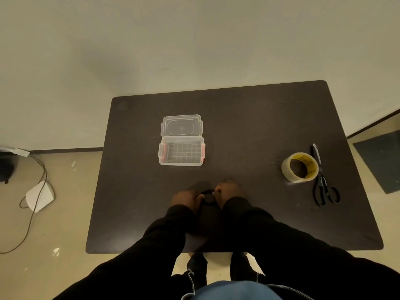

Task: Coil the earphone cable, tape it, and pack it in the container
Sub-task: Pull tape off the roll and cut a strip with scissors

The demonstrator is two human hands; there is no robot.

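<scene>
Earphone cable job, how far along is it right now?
Coiling looks in hand: the left hand and right hand pinch a dark looped earphone cable between them near the table's front edge. Taping is not started; the tape roll and scissors lie untouched at the right. Packing remains: the clear container sits open and empty, lid behind it.

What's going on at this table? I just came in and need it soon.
A person is working a black earphone cable between the left hand and right hand near the front of the dark table; it looks bunched into a small coil. The clear container sits open and looks empty, its lid lying just behind it. The tape roll and scissors lie untouched to the right, so taping and packing look still to come.
</scene>
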